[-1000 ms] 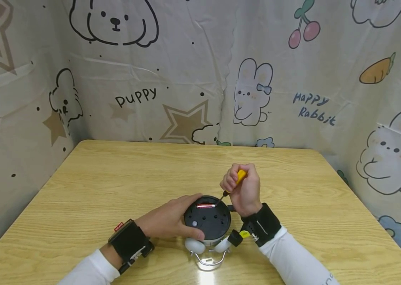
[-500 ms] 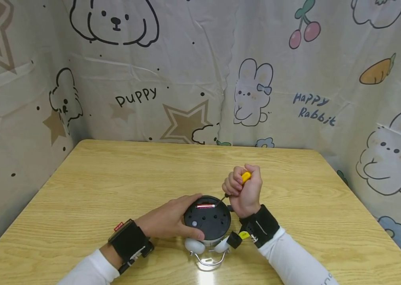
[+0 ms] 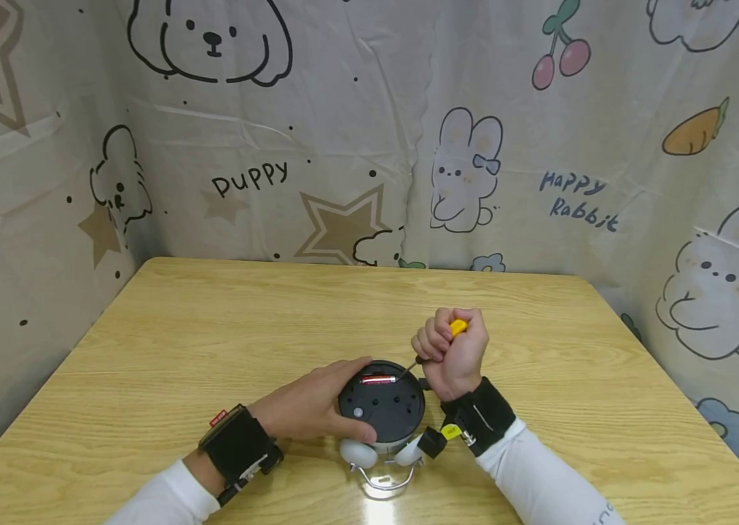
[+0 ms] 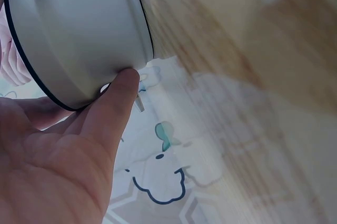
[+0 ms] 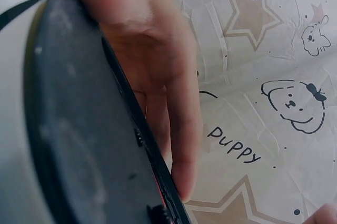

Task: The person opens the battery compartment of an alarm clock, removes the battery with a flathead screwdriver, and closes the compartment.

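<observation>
A twin-bell alarm clock [image 3: 388, 421] lies face down near the front of the table, its black back upward and its white bells toward the person. A red battery [image 3: 378, 379] sits in the compartment at the far side of the back. My left hand [image 3: 307, 399] grips the clock's left rim, thumb on the near edge; in the left wrist view its fingers press the white side wall [image 4: 79, 29]. My right hand [image 3: 453, 354] is curled round the yellow handle of a screwdriver [image 3: 458, 328]. The thin shaft slants down left, its tip at the battery's right end.
The clock's curved metal handle [image 3: 385, 485] lies toward the front edge beneath the bells. Around it spreads the wooden table [image 3: 245, 313], with a printed curtain [image 3: 343, 109] behind. A black camera strap [image 3: 481, 412] on the right wrist hangs close to the right bell.
My right hand has shifted slightly right and tipped the screwdriver handle further right, while the tip stays at the battery's end. The clock and left hand hold still.
</observation>
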The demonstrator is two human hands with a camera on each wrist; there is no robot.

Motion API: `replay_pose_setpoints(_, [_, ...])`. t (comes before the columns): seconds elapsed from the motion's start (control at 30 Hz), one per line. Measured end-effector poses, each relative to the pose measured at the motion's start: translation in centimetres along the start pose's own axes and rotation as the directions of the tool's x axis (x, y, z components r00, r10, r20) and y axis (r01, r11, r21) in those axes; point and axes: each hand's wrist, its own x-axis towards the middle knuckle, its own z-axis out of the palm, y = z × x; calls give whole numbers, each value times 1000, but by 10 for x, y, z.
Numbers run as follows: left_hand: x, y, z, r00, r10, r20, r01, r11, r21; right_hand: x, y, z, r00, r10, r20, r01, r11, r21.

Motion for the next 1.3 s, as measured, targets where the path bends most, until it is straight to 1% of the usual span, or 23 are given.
replay_pose_setpoints(0.3, [-1, 1, -1, 1000, 9, 4, -9, 1000, 20, 0, -1, 1, 1000, -10, -15, 10, 1000, 4])
replay_pose_setpoints(0.67, [-1, 0, 0, 1000, 10, 8, -10, 1000, 11, 0, 1, -1, 1000, -17, -4, 17, 1000, 15])
replay_pose_setpoints(1.0, [-2, 1, -1, 1000, 3, 7, -3, 1000, 27, -2, 1, 2, 999, -25, -31, 25, 1000, 0])
replay_pose_setpoints(1.3, [-3, 1, -1, 1000, 3, 7, -3, 999, 34, -2, 2, 2, 999, -26, -37, 26, 1000, 3])
